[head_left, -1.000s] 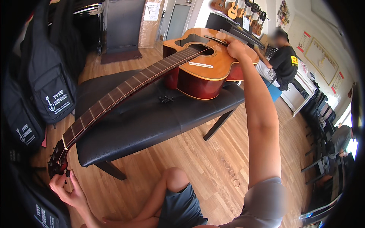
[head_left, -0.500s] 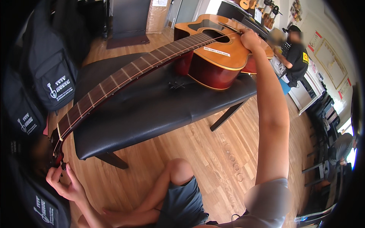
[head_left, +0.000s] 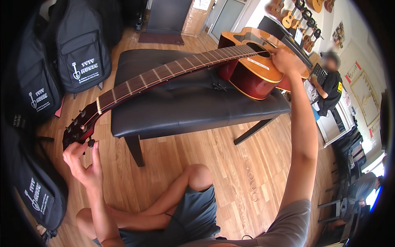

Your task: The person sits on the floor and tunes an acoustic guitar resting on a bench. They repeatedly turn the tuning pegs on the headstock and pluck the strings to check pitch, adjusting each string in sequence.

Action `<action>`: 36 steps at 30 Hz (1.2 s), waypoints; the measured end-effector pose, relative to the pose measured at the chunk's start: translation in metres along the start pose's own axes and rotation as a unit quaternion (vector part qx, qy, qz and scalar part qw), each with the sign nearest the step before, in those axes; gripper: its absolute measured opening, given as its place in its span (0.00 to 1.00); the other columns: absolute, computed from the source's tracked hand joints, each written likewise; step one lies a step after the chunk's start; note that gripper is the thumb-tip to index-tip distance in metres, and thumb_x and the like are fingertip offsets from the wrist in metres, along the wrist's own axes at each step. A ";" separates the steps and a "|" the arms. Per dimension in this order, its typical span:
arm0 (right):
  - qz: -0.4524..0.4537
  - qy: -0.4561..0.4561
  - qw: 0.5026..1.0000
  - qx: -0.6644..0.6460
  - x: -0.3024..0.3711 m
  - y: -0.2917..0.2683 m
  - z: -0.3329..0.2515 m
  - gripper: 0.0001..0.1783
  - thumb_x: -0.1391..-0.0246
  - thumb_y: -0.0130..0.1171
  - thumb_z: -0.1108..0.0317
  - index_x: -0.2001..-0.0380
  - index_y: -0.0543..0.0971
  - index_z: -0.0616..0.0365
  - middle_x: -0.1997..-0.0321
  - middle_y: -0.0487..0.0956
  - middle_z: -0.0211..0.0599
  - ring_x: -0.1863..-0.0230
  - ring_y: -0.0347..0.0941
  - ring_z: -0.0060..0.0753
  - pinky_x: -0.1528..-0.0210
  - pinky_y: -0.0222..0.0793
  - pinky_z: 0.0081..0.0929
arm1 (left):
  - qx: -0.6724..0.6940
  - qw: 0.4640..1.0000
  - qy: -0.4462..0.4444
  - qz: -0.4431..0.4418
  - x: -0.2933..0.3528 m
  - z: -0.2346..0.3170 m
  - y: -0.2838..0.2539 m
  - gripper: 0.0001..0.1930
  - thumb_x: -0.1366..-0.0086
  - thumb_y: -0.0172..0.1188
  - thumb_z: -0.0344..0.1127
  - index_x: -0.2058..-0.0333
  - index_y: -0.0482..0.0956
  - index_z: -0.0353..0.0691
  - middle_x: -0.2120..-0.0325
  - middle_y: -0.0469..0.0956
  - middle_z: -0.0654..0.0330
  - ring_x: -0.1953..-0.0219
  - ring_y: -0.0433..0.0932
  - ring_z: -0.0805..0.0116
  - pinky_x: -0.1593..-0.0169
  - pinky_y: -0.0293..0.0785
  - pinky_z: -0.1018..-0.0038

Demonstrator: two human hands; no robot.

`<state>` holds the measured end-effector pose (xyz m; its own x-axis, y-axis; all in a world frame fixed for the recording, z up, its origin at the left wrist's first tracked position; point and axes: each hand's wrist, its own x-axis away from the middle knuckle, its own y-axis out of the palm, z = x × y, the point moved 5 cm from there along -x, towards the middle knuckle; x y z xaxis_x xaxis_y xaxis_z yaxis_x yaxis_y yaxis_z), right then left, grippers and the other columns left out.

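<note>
An acoustic guitar with an orange-brown top [head_left: 247, 68] and dark red sides lies face up across a black padded bench [head_left: 185, 113]. Its headstock [head_left: 78, 125] juts past the bench's left end. There my left hand [head_left: 86, 166] pinches a black tuning peg [head_left: 91, 143] between thumb and fingers. A few strings run along the fretboard [head_left: 164, 72]. Beside the sound hole [head_left: 259, 47] my right hand [head_left: 286, 64] is over the strings with curled fingers; its fingertips are partly hidden. Small dark pieces [head_left: 219, 87] lie on the bench next to the guitar body.
Black guitar bags [head_left: 82, 49] stand along the left. Several coiled strings [head_left: 252, 181] lie on the wooden floor right of my crossed legs [head_left: 193, 181]. Another person [head_left: 329, 86] is behind the guitar at the right, near a music stand [head_left: 317, 74]. Small guitars [head_left: 288, 19] hang at the back.
The view has shifted, so the guitar and bench appear farther right and the whole headstock shows. My left hand stays at the tuning peg, and my right hand stays over the strings.
</note>
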<state>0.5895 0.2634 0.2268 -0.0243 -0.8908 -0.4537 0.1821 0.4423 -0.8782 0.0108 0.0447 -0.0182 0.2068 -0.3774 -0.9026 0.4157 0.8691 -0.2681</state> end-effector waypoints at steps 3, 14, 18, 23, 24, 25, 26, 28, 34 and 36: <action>0.034 -0.092 0.995 0.001 0.005 0.019 -0.013 0.21 0.38 0.51 0.71 0.47 0.85 0.62 0.39 0.81 0.53 0.42 0.80 0.58 0.35 0.73 0.47 | 0.021 1.000 -0.003 -0.006 -0.002 0.005 0.001 0.16 0.45 0.79 0.28 0.61 0.81 0.38 0.63 0.78 0.54 0.57 0.77 0.57 0.49 0.69 0.63; 0.168 -0.205 0.963 -0.042 0.126 -0.005 -0.229 0.11 0.42 0.61 0.67 0.59 0.81 0.62 0.51 0.83 0.50 0.46 0.79 0.55 0.40 0.73 0.50 | 0.029 0.999 -0.005 -0.031 -0.011 0.012 -0.013 0.15 0.43 0.78 0.29 0.59 0.82 0.39 0.59 0.79 0.55 0.54 0.77 0.54 0.46 0.70 0.62; 0.195 -0.370 0.892 -0.173 0.162 -0.021 -0.308 0.19 0.42 0.63 0.68 0.48 0.82 0.61 0.45 0.83 0.46 0.43 0.78 0.51 0.33 0.67 0.50 | -0.001 1.000 0.004 -0.028 -0.011 0.009 -0.015 0.17 0.45 0.79 0.33 0.59 0.82 0.42 0.59 0.79 0.57 0.54 0.77 0.54 0.48 0.71 0.59; 0.150 -0.424 0.828 -0.336 0.144 -0.023 -0.353 0.15 0.36 0.64 0.62 0.51 0.87 0.55 0.44 0.85 0.43 0.43 0.79 0.49 0.30 0.65 0.49 | -0.017 1.000 0.006 -0.002 -0.014 0.013 -0.015 0.19 0.49 0.82 0.34 0.62 0.82 0.42 0.60 0.80 0.58 0.55 0.78 0.55 0.51 0.72 0.61; 0.144 -0.432 0.821 -0.345 0.143 -0.021 -0.363 0.15 0.35 0.65 0.60 0.50 0.87 0.55 0.44 0.85 0.42 0.43 0.79 0.48 0.29 0.64 0.49 | -0.020 1.000 0.004 -0.002 -0.014 0.011 -0.014 0.19 0.49 0.82 0.34 0.62 0.82 0.42 0.60 0.79 0.59 0.56 0.78 0.56 0.51 0.71 0.61; 0.137 -0.444 0.813 -0.350 0.147 -0.021 -0.372 0.16 0.35 0.65 0.58 0.49 0.87 0.53 0.45 0.85 0.41 0.44 0.80 0.48 0.29 0.65 0.50 | -0.015 1.000 0.008 0.002 -0.014 0.012 -0.015 0.19 0.50 0.82 0.34 0.62 0.82 0.43 0.61 0.79 0.59 0.56 0.78 0.56 0.51 0.71 0.61; 0.124 -0.457 0.807 -0.352 0.152 -0.020 -0.383 0.16 0.35 0.65 0.58 0.50 0.87 0.53 0.45 0.85 0.41 0.44 0.80 0.48 0.30 0.65 0.50 | -0.006 1.000 0.013 0.004 -0.013 0.012 -0.013 0.19 0.50 0.82 0.35 0.62 0.82 0.43 0.61 0.79 0.60 0.57 0.78 0.56 0.51 0.71 0.61; 0.100 -0.483 0.795 -0.352 0.161 -0.021 -0.403 0.16 0.35 0.65 0.58 0.50 0.87 0.53 0.45 0.85 0.41 0.45 0.80 0.47 0.30 0.66 0.51 | -0.004 1.000 0.014 0.012 -0.012 0.008 -0.014 0.20 0.51 0.83 0.35 0.62 0.82 0.43 0.61 0.79 0.60 0.57 0.78 0.56 0.52 0.71 0.61; 0.094 -0.468 0.785 -0.395 0.166 -0.014 -0.424 0.14 0.37 0.67 0.59 0.52 0.88 0.53 0.49 0.87 0.37 0.50 0.83 0.44 0.45 0.76 0.37 | 0.010 1.000 0.015 0.026 -0.007 0.003 -0.011 0.19 0.52 0.83 0.35 0.64 0.82 0.44 0.62 0.78 0.63 0.58 0.77 0.59 0.52 0.70 0.61; 0.081 -0.449 0.784 -0.422 0.167 -0.011 -0.424 0.13 0.37 0.67 0.60 0.53 0.88 0.53 0.50 0.87 0.36 0.51 0.83 0.43 0.47 0.77 0.36 | 0.015 0.999 0.014 0.029 -0.005 0.001 -0.009 0.18 0.50 0.81 0.36 0.64 0.81 0.44 0.62 0.77 0.64 0.59 0.76 0.60 0.51 0.68 0.61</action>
<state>0.1669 0.1536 0.0965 0.7019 -0.3622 -0.6133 -0.6128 0.1320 -0.7792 0.0065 0.0385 -0.0105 0.2073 -0.3172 -0.9254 0.4309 0.8789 -0.2047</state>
